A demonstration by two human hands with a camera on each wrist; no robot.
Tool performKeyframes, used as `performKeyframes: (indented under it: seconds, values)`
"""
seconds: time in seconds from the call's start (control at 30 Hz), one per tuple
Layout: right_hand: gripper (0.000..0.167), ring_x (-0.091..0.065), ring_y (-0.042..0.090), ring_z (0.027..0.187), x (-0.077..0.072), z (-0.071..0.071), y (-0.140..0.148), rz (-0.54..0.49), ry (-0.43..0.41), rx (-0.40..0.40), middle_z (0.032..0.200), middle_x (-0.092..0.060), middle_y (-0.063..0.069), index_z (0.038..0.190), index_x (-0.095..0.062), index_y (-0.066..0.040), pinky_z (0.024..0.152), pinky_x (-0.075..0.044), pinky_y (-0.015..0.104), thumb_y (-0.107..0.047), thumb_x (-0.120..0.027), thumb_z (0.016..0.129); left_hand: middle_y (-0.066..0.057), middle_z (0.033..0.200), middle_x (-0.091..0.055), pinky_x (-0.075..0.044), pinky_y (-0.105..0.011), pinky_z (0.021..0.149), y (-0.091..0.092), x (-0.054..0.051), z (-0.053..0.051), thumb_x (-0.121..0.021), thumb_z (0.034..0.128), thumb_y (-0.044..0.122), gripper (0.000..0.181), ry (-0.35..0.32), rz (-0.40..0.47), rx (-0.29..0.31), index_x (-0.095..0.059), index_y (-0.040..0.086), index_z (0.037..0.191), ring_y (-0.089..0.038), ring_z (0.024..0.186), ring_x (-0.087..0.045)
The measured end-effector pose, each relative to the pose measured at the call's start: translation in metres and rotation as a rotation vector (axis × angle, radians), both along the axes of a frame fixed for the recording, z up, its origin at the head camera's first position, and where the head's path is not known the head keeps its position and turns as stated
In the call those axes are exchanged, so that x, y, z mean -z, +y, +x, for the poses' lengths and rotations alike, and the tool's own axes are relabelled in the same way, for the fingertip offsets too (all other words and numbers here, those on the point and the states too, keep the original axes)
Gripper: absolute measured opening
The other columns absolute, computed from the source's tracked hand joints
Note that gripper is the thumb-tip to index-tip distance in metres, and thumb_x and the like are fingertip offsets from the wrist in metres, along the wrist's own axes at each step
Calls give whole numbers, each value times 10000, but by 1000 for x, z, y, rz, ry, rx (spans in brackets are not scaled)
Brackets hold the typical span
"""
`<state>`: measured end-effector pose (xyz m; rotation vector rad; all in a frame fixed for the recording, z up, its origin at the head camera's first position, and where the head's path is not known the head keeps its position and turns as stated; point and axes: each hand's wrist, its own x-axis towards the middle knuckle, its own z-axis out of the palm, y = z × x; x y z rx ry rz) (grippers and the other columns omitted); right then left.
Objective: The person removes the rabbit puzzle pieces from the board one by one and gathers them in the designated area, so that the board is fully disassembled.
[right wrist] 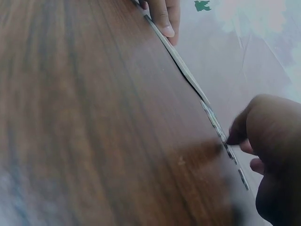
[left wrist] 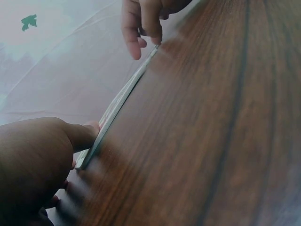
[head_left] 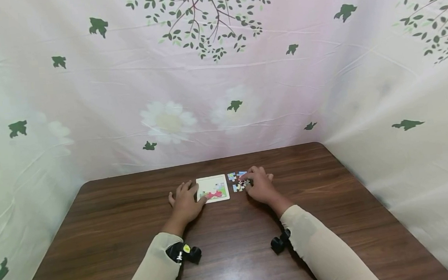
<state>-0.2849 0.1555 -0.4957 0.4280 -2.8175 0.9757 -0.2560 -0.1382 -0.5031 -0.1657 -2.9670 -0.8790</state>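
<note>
The jigsaw board (head_left: 211,182) lies flat on the tabletop (head_left: 232,232). Its lower picture area appears filled; its paler upper area appears unfilled. Loose jigsaw pieces (head_left: 236,188) just right of the board apparently remain to be fitted. Left hand (head_left: 185,204): fingers spread, thumb on the board's lower-left rim. Right hand (head_left: 262,186): fingers bent over the pieces; pinch indeterminable.

The left hand (left wrist: 35,160) touches a pale board (left wrist: 118,98), right hand (left wrist: 149,16) near its far end.
</note>
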Motion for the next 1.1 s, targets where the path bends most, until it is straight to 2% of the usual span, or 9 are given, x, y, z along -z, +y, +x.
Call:
performKeyframes:
  seconds: [0.2, 0.43, 0.5, 0.6, 0.73, 0.83, 0.97, 1.1]
  values:
    - [356, -517, 330, 1185, -5, 3, 11, 63, -5, 68, 1243, -658, 113, 1200, -852, -108, 986, -257, 570, 19, -677, 917, -209, 1739, -401, -68, -824, 1249, 1, 0, -1, -719, 1040, 400, 651, 3, 1, 1, -572, 83, 1589, -487, 1648, -266]
    - [144, -549, 302, 1150, -7, 8, 20, 115, 3, 66, 1198, -693, 84, 1089, -885, -132, 972, -270, 575, -125, -797, 976, -211, 1741, -396, -58, -820, 1250, 1, -2, 0, -727, 1038, 386, 644, 13, 31, 5, -583, 63, 1576, -490, 1645, -270]
    - [123, -555, 295, 1144, -9, 9, 21, 114, -3, 67, 1183, -695, 73, 1073, -889, -136, 975, -271, 572, -151, -813, 978, -205, 1740, -400, -50, -819, 1253, 1, -5, 2, -722, 1044, 363, 612, 40, 35, 7, -596, 62, 1563, -481, 1648, -273]
    - [106, -565, 290, 1152, -10, 10, 20, 111, -14, 69, 1191, -703, 64, 1055, -889, -137, 986, -266, 567, -156, -821, 976, -171, 1731, -431, -66, -817, 1257, 5, -10, 5, -704, 1056, 336, 551, 127, 1, 21, -631, 60, 1527, -451, 1646, -298]
    - [76, -587, 289, 1179, -11, 9, 20, 105, -10, 73, 1215, -731, 59, 1017, -889, -141, 994, -265, 566, -156, -832, 969, -94, 1699, -512, -120, -832, 1248, 27, -17, 10, -668, 1072, 304, 447, 248, -107, 114, -692, 85, 1461, -413, 1635, -343]
    - [63, -597, 283, 1182, -11, 8, 21, 104, -9, 71, 1211, -745, 49, 999, -888, -151, 990, -265, 562, -163, -833, 973, -34, 1674, -554, -153, -849, 1231, 52, -18, 15, -633, 1091, 320, 406, 265, -192, 220, -715, 143, 1447, -407, 1633, -354]
    - [63, -612, 280, 1177, -11, 6, 21, 111, -9, 66, 1197, -756, 41, 987, -887, -160, 990, -282, 565, -179, -827, 980, 49, 1689, -536, -146, -841, 1240, 81, -14, 17, -586, 1117, 413, 445, 204, -268, 312, -681, 220, 1507, -394, 1660, -310]
    - [60, -622, 281, 1172, -10, 6, 21, 107, -8, 66, 1185, -762, 38, 951, -882, -171, 999, -290, 575, -175, -828, 976, 104, 1691, -522, -99, -823, 1263, 96, -13, 18, -553, 1121, 502, 506, 131, -300, 368, -623, 276, 1568, -376, 1691, -248]
